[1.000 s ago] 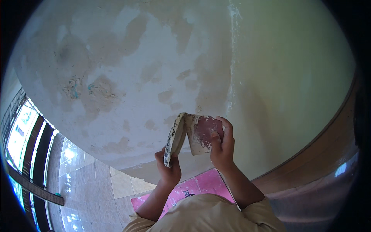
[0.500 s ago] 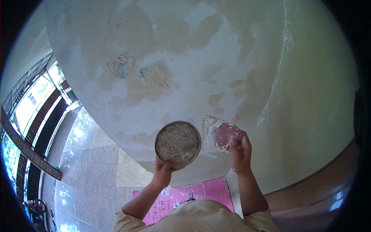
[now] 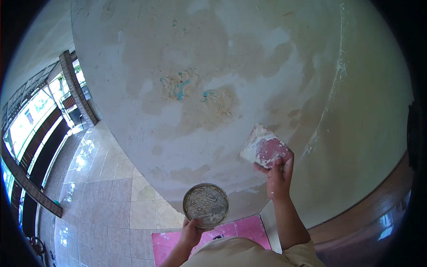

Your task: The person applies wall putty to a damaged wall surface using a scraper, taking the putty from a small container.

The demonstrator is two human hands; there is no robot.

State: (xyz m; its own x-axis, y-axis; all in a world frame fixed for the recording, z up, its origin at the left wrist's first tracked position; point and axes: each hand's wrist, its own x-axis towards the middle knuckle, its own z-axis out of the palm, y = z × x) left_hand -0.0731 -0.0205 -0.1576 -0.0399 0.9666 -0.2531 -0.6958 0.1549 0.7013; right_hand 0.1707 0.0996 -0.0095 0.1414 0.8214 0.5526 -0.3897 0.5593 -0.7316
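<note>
My left hand [image 3: 191, 232] grips the lower rim of a round shallow pan [image 3: 206, 205], its inside smeared with greyish putty. Up and to the right, my right hand [image 3: 279, 171] pinches a reddish flat putty scraper [image 3: 270, 151] by its lower right corner. White putty coats the scraper's left part and upper edge. It is held up in front of the patchy wall [image 3: 187, 147]; whether its edge touches the wall, I cannot tell. Putty flecks dot my right wrist. Rough patches with bits of turquoise [image 3: 180, 91] mark the wall above and left of the scraper.
A pink printed sheet [image 3: 244, 229] lies on the floor at the wall's foot. Shiny tiles [image 3: 100, 200] stretch to the left, toward a pillar [image 3: 78, 89] and a dark gate. A brown glossy surface [image 3: 360, 227] runs along the lower right. A white crack line [image 3: 331, 95] descends the wall.
My left hand has lowered the pan toward my body. The scraper has tilted, with more white putty showing on it. The view has shifted, so the wall marks sit farther right.
</note>
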